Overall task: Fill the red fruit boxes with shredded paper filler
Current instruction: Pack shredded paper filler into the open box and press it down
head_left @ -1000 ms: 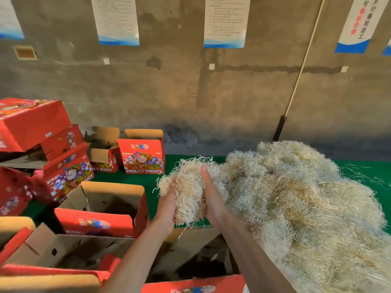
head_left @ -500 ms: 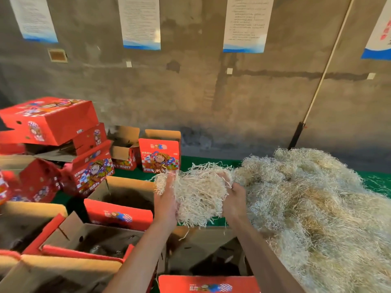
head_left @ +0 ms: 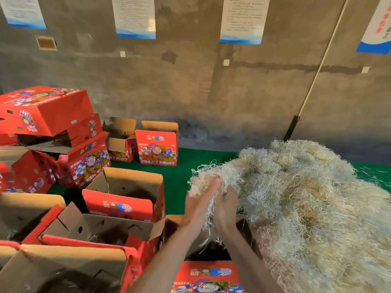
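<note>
A large heap of pale shredded paper filler point(head_left: 306, 199) lies on the green surface at the right. My left hand point(head_left: 200, 205) and my right hand point(head_left: 225, 206) press a clump of filler point(head_left: 208, 176) between their palms at the heap's left edge. The fingers of my right hand are buried in the strands. Directly below my hands stands an open red fruit box point(head_left: 208, 275) with a dark inside. More open red fruit boxes point(head_left: 124, 195) stand to the left.
Closed and tilted red boxes point(head_left: 44, 111) are stacked at the far left. Two more boxes point(head_left: 157, 144) stand by the concrete wall. A long pole point(head_left: 313, 75) leans on the wall at the right. Green mat point(head_left: 177, 187) shows between boxes and heap.
My hands have drawn closer together, squeezing the clump of filler narrower, and sit lower over the open box in front of me. The view has shifted left.
</note>
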